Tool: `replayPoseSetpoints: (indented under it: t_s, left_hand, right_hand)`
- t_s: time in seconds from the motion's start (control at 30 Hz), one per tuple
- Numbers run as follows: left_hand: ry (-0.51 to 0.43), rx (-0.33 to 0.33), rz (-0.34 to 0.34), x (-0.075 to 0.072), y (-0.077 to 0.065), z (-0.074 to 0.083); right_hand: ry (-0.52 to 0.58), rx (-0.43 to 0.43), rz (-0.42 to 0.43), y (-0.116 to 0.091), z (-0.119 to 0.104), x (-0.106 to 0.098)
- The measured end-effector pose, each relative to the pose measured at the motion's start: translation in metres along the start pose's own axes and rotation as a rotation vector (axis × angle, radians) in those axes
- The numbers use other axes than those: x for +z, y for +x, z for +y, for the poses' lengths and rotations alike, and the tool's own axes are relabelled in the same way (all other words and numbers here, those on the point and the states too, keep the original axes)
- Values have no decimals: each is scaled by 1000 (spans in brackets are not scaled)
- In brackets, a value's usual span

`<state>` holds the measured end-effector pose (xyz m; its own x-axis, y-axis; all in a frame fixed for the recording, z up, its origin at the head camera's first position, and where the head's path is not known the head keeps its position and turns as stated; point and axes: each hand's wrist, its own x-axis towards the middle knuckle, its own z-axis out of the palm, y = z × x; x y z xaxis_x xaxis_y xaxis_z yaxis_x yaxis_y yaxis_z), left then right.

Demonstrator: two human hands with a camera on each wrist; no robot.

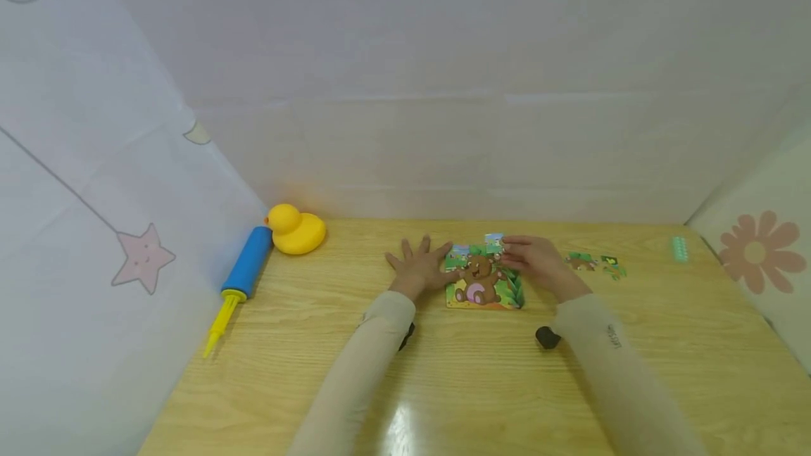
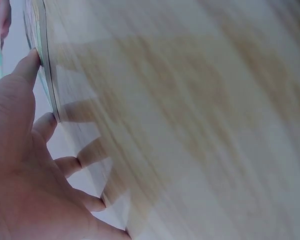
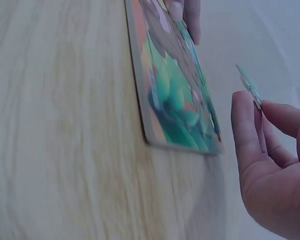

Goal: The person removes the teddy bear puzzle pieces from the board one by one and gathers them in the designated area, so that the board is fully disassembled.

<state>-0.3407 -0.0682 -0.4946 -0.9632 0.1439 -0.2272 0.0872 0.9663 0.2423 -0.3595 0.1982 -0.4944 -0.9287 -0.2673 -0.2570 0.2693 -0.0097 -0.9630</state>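
A bear jigsaw puzzle [image 1: 479, 286] lies on the wooden table, partly under the hands in the head view. My left hand [image 1: 419, 271] is spread at its left side, fingers splayed; in the left wrist view the thumb [image 2: 27, 67] touches the puzzle board's edge and the other fingertips rest on the table. Between thumb and fingers, my right hand [image 1: 535, 262] pinches a puzzle piece [image 1: 494, 243] above the board's upper right. The right wrist view shows that puzzle piece [image 3: 248, 86] nearly edge-on, apart from the board [image 3: 177, 90].
Right of the board lie loose puzzle pieces [image 1: 581, 262] and, beside them, several smaller ones [image 1: 612, 267]. A pale green ridged item [image 1: 680, 249] is at the far right. A yellow rubber duck [image 1: 296, 229] and a blue and yellow hand pump [image 1: 247, 264] are at the left.
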Motion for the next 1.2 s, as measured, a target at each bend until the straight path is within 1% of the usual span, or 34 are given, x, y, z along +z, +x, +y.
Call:
replayPoseSetpoints:
  t_s: [0.13,0.23,0.37,0.47,0.57,0.67,0.83,1.0,1.1,1.2]
  left_hand:
    - [9,-1,5,0,-1,0]
    - [6,-4,9,0,-1,-1]
    - [2,-8,12,0,-2,0]
    - [8,-11,10,0,-3,0]
    - [8,-9,10,0,-3,-1]
    - [5,-7,9,0,-3,-1]
    - [-5,-1,6,0,-3,0]
    - [-9,2,7,-1,-3,1]
    - [-4,4,7,-2,-3,1]
    - [-8,6,8,-3,-3,1]
  right_hand:
    - [37,14,12,-7,-2,-15]
    - [63,14,2,-10,0,-28]
    - [55,22,-20,-18,1,-47]
    - [43,42,-3,-24,1,-59]
    - [0,64,-3,-30,1,-70]
    - [-32,92,15,-35,-1,-78]
    - [-117,113,30,-40,-2,-88]
    - [-187,133,41,-39,-3,-91]
    - [-248,137,55,-40,-5,-91]
    - [-314,124,64,-43,-8,-91]
